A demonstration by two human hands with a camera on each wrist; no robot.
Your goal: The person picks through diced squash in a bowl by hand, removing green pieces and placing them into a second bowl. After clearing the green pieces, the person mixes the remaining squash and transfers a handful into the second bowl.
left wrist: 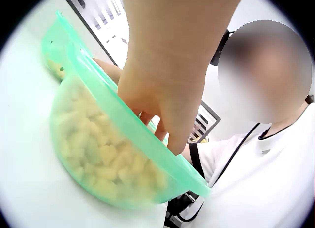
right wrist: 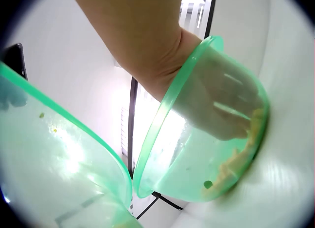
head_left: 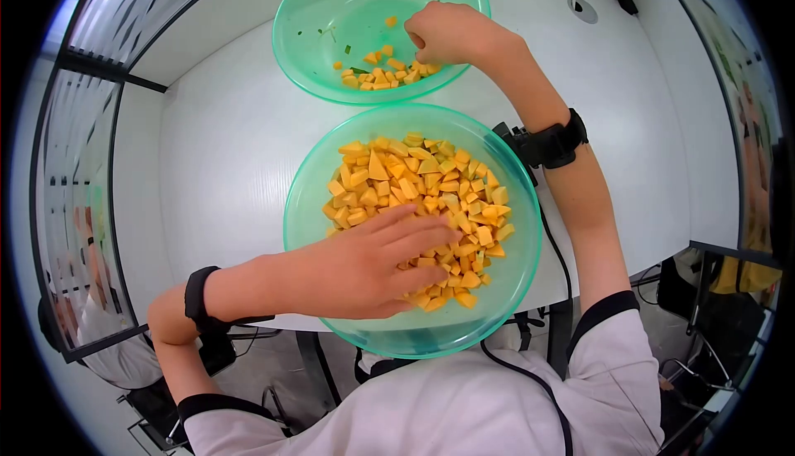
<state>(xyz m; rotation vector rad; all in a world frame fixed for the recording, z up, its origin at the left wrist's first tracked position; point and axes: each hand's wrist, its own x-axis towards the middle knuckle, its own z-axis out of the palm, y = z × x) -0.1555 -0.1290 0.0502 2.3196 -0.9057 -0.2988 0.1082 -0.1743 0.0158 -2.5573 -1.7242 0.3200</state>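
Note:
Two green translucent bowls stand one behind the other. The near bowl (head_left: 513, 290) holds a big heap of orange-yellow cubes (head_left: 431, 174); my left hand (head_left: 373, 265) rests on the heap with its fingers spread. Inside the far bowl (head_left: 306, 25) are fewer cubes (head_left: 381, 79) and bits of green leaf. There my right hand (head_left: 455, 33) reaches over the rim, its fingers curled down at the cubes on the right side. Through the bowl wall in the right wrist view, the right hand's fingertips (right wrist: 238, 132) touch the cubes; whether they pinch one is hidden.
The white table (head_left: 224, 166) has side panels around it. A cable hole (head_left: 582, 9) lies at the back right, and a black cable (head_left: 556, 245) runs down beside the near bowl. The near bowl overhangs the table's front edge, close to the person's body.

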